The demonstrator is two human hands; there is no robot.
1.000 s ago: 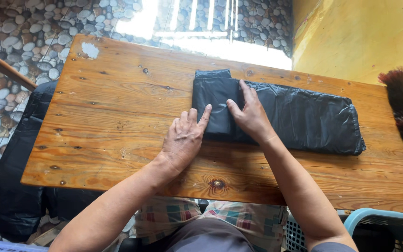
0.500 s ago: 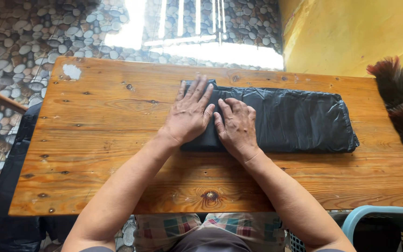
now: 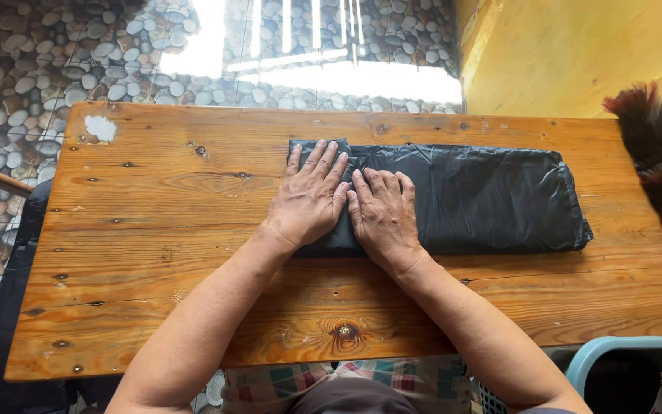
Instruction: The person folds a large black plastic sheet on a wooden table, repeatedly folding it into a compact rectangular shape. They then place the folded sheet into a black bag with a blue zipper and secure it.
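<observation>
Two hands (left (image 3: 309,201), right (image 3: 383,215)), one black bag (image 3: 484,201), one table (image 3: 155,230), one duster (image 3: 660,161).

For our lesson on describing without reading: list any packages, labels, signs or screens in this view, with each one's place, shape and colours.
Folded black plastic bag: the only package-like thing, flat on the wooden table, long rectangle, glossy and crinkled; the left hand and right hand press flat on its left end.
White patch: far left corner of the table, small and ragged; whether label scrap or paint, cannot tell.
No signs or screens.
</observation>
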